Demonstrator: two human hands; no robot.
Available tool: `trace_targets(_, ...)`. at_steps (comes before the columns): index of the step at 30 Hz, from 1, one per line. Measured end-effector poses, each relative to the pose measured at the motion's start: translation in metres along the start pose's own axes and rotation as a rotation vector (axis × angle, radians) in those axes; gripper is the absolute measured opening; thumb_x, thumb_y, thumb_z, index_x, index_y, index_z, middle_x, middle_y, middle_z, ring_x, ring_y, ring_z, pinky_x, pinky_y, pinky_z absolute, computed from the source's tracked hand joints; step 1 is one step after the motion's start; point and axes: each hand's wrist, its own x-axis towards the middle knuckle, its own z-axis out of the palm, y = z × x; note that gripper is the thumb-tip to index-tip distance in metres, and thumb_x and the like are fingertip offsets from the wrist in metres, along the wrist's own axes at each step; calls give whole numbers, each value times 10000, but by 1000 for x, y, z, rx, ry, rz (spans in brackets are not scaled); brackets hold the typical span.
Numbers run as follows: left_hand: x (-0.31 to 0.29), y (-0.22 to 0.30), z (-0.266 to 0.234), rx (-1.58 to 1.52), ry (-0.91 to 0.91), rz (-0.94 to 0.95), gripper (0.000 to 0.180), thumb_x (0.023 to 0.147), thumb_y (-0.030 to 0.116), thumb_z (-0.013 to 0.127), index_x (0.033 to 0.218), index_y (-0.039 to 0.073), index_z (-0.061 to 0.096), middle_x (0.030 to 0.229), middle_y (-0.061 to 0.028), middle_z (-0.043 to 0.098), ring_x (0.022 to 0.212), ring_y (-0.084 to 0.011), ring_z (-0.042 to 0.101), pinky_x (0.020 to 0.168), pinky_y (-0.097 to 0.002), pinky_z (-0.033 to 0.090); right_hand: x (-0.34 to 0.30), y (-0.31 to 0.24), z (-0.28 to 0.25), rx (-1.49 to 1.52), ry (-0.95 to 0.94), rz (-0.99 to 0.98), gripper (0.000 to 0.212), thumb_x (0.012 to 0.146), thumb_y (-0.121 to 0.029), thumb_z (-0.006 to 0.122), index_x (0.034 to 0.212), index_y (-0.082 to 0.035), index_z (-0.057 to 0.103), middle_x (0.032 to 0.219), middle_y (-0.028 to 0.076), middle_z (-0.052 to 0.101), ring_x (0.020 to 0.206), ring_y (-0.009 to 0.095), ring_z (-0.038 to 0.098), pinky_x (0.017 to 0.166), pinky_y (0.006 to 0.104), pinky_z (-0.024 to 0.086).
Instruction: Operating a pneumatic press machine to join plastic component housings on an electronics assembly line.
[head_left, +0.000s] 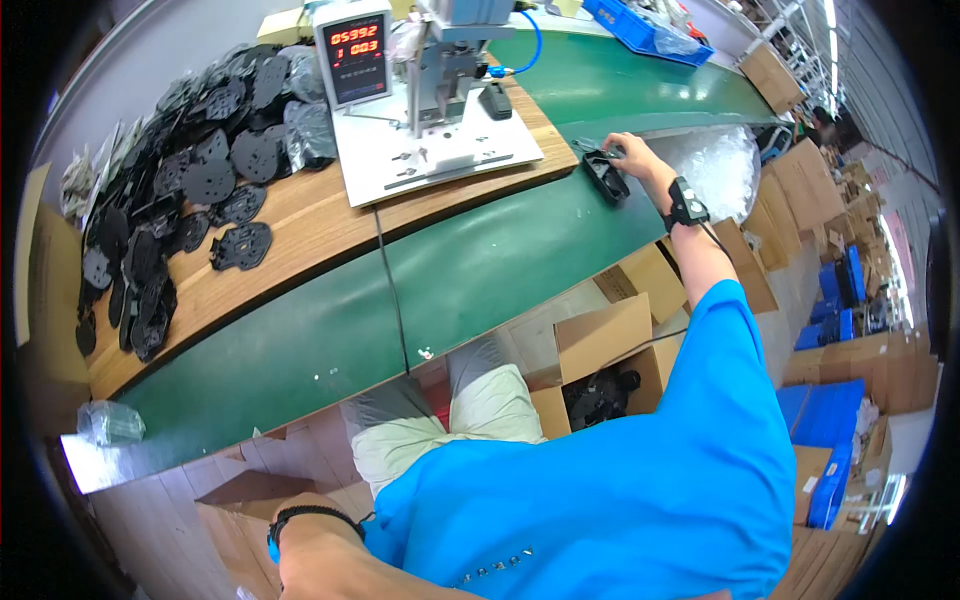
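At the far right of the green bench, my right hand (634, 157) reaches out with bent fingers closed at the upper edge of a black, hollow, oblong plastic case (606, 178). The case rests on the green surface, its open side facing up. A wristband with a dark device sits on that wrist. My left hand (305, 501) is low at the lower left, above an open cardboard box (245, 497). Only a bit of it shows past a dark bracelet; its fingers are hidden.
A press machine (440, 85) with a red digital display (356, 52) stands on a wooden board. Black plastic plates (210, 180) are heaped left of it. Clear plastic bags (715, 165) lie beyond my right arm. Below the bench, an open carton (645, 375) holds black parts.
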Motion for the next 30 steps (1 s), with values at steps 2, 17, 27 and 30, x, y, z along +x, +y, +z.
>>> trace_targets(2,-1,5,15,33,-18,34,1212,1009,837,183,1539,-237,370,1586,-554,236,1504,-713,229,1166,-812,206,-7,6,11,7,4,-16,240,855,-180,804,1067,-111,718,1089,203,714,1105,405,681,974,476,543)
trace_targets(17,-116,43,-43,442,374,126,616,1013,389,572,1391,-95,527,1327,-404,612,1257,-458,637,1052,-592,506,-153,-210,-48,371,842,203,158,1097,-163,649,1131,-10,631,993,140,741,882,239,737,774,380,606)
trace_targets(27,-90,44,-51,2145,529,-219,474,800,-107,778,1230,90,743,1384,-184,655,1237,-363,631,1030,-457,531,-239,-415,0,1820,-511,166,203,1120,-238,616,1132,-37,589,1012,124,718,917,225,771,711,349,670)
trace_targets(30,-98,38,-54,2243,489,-417,480,763,51,868,1224,149,779,1331,-74,696,1217,-331,638,1019,-454,527,-252,-443,15,1968,-865,102,230,1125,-273,610,1168,-49,578,1022,123,713,921,232,775,697,345,668)
